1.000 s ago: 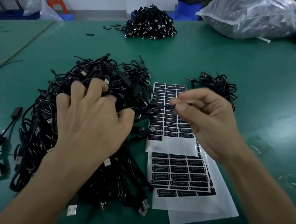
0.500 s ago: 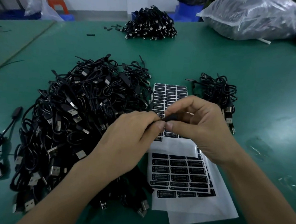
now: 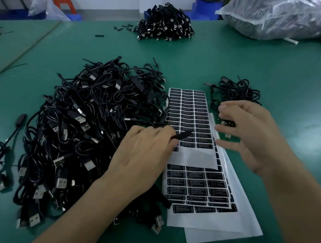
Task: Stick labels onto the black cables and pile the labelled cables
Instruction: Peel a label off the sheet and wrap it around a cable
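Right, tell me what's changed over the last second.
After meeting over the label sheet, the hands have parted. The right hand swung right toward the small pile, its fingers curled round a dark cable piece. The left hand, which first lay on the big pile, now pinches a black cable end over the sheet. Piles and sheets stayed put.
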